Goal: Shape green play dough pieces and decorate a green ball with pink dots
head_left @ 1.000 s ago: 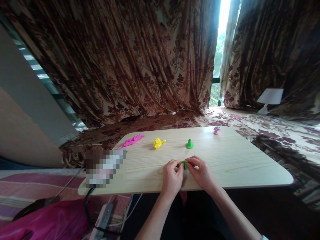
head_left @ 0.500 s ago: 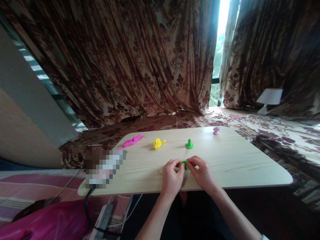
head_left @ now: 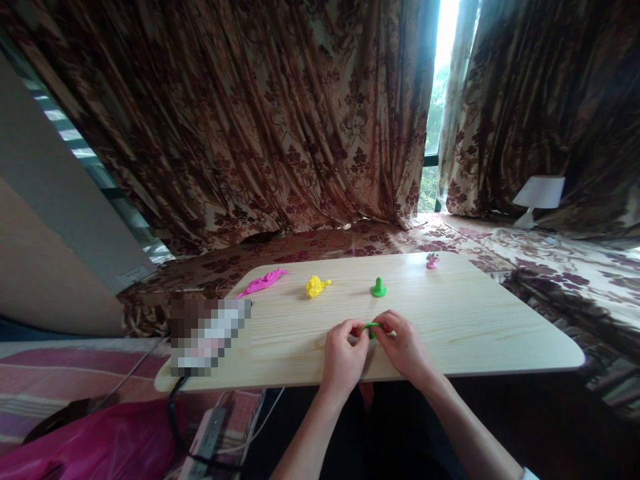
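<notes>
"Two hands on one piece, then?"

"Yes. The left hand (head_left: 345, 353) pinches one end of a green strip (head_left: 370, 325) between thumb and fingers, and the right hand (head_left: 404, 347) pinches the other. Neither has let go."

"Where exactly is the strip?"

"Near the front edge of the tabletop (head_left: 475, 320), bridged between the fingertips in a low arch. Some green shows beneath it; whether that is the same piece or a second one is impossible to tell from here."

"And what has just changed?"

"Very little. Over the last second both hands keep nearly the same place, and the arch shifts only slightly. Its curve may be a touch flatter, but it is too small to be sure."

"What does that mean for the work?"

"Probably that it is fine fingertip work on the strip, done in place. The piece is not yet set down."

"And the other pieces?"

"They sit unmoved beyond the hands: a green peg on a flared base (head_left: 379, 288) stands upright closest to them, a yellow lump (head_left: 314, 287) lies to its left, a long magenta piece (head_left: 263, 283) farther left, and a small pink piece (head_left: 433, 262) near the far edge."
</notes>
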